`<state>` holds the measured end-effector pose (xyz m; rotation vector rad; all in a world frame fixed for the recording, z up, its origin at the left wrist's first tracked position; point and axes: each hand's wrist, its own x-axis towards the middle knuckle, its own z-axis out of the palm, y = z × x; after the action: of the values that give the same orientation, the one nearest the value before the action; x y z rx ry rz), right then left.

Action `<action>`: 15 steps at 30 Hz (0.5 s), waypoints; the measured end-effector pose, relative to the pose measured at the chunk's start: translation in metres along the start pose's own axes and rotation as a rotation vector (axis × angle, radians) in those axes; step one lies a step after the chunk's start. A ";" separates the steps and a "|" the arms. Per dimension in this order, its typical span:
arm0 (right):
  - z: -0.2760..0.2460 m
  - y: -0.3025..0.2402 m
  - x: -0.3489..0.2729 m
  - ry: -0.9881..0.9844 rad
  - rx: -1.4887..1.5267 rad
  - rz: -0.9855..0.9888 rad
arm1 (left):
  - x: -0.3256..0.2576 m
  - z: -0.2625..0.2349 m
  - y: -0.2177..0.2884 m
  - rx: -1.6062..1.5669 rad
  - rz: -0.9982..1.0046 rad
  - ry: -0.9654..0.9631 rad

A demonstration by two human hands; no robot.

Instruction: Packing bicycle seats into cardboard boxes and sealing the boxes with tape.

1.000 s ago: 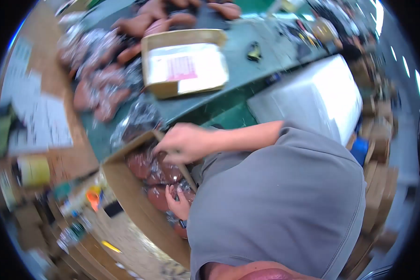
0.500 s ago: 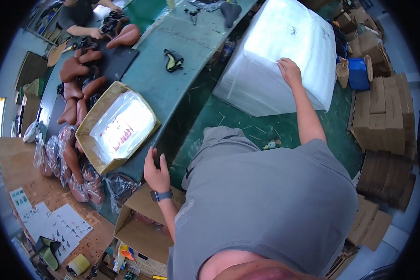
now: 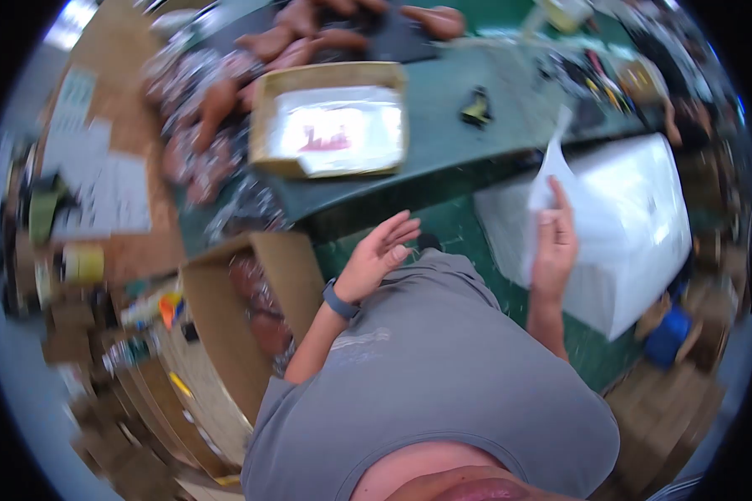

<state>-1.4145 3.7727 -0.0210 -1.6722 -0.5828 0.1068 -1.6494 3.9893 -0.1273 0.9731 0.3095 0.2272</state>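
Observation:
A thin white sheet point(image 3: 593, 221) is pinched in my right hand point(image 3: 553, 242), its upper corner standing up above my fingers. It looks like soft foam or a plastic bag; I cannot tell which. Behind it is the large white stack point(image 3: 656, 179) on the green floor. My left hand point(image 3: 380, 257), with a watch on the wrist, hovers in front of my body. Its fingers are spread and hold nothing. Beyond it on the green table point(image 3: 439, 154) stands an open yellowish box point(image 3: 263, 125) with clear plastic bags inside.
An open carton point(image 3: 288, 259) with wrapped brown saddles stands at my left. More brown bicycle saddles point(image 3: 217, 108), some bagged, lie on the table. A small black-and-yellow item point(image 3: 476, 108) and tools point(image 3: 602, 79) sit farther along. Brown cartons point(image 3: 668, 417) are stacked at the right.
My view has turned, so the table now lies across the top. My right hand has lifted a white sheet off the stack. The left hand has moved away from the table edge.

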 end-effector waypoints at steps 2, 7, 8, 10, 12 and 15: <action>0.110 -0.016 -0.034 -0.356 0.080 -0.062 | -0.042 -0.018 0.026 -0.211 0.138 0.062; 0.320 -0.059 -0.131 -1.296 0.128 -0.633 | -0.216 -0.120 0.046 -0.296 0.350 0.729; 0.354 -0.069 -0.144 -1.498 0.229 -0.638 | -0.264 -0.157 0.028 -0.455 0.347 0.847; 0.424 -0.079 -0.180 -1.736 0.334 -0.629 | -0.356 -0.194 -0.005 -0.618 0.464 1.165; 0.485 -0.066 -0.231 -1.693 -0.088 -1.319 | -0.482 -0.234 -0.133 -0.627 0.470 1.524; 0.573 0.052 -0.278 -1.807 -0.266 -1.723 | -0.602 -0.191 -0.282 -0.749 0.551 2.069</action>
<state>-1.8622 4.1647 -0.2538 -0.2944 -3.1614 0.2440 -2.2651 3.7879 -0.3700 -0.3094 1.6604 1.7147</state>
